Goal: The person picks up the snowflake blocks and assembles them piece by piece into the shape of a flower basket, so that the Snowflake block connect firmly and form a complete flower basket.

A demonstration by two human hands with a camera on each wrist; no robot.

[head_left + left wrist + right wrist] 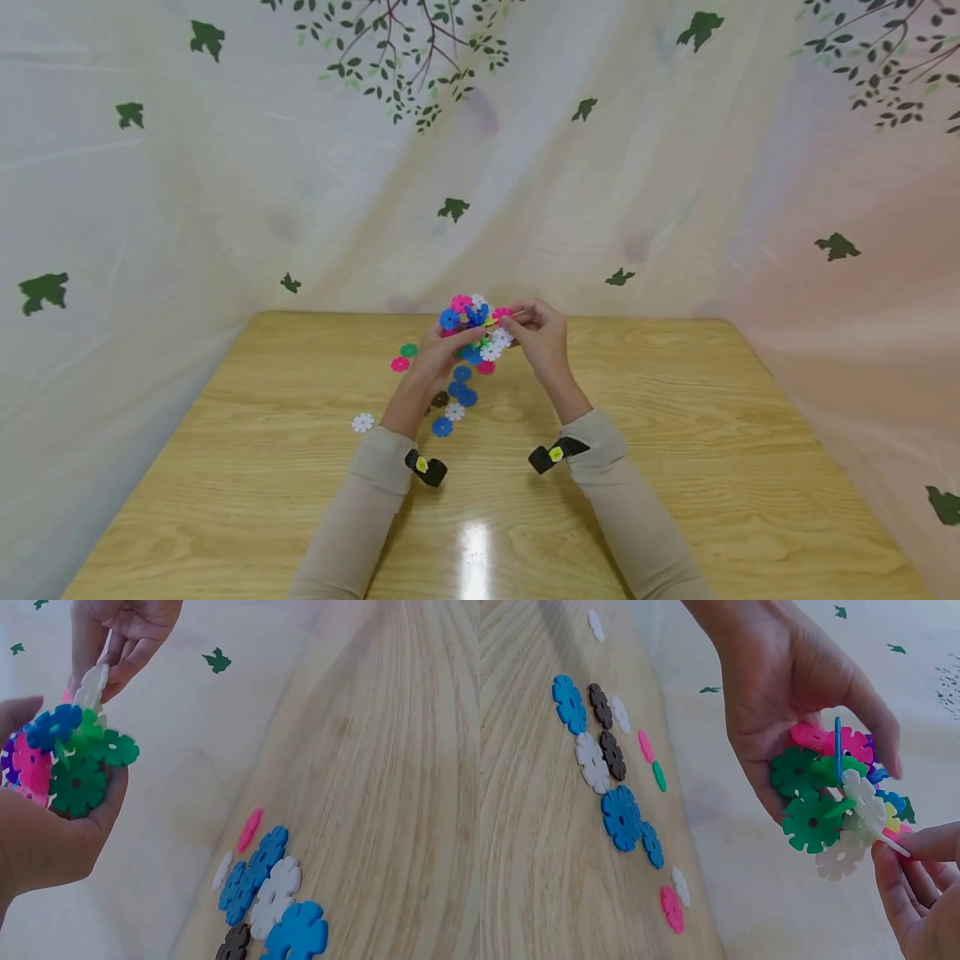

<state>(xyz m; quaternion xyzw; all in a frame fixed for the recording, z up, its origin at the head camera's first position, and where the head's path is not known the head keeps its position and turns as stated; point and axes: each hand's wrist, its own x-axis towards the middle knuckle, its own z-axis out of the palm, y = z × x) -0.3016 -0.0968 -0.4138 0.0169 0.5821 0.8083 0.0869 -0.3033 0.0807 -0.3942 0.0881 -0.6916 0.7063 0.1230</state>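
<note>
A ball-like cluster of interlocking flower-shaped plastic discs [477, 315] in blue, pink, white, green, yellow and purple is held above the table. My left hand [437, 357] cups it from the left, with the thumb over its near side. From the right, my right hand [543, 337] pinches a white disc [894, 845] between thumb and fingers, right at the cluster's edge. That disc appears edge-on in the right wrist view. Dark green discs [812, 821] face outward near the left palm. Part of the cluster is hidden behind the left hand's fingers.
Loose discs lie on the wooden table [660, 467] below the hands: several blue ones [442, 427], brown ones [612, 755], white ones [363, 422], a pink one [401, 364] and a green one [408, 350]. A patterned curtain [360, 217] hangs behind the table's far edge.
</note>
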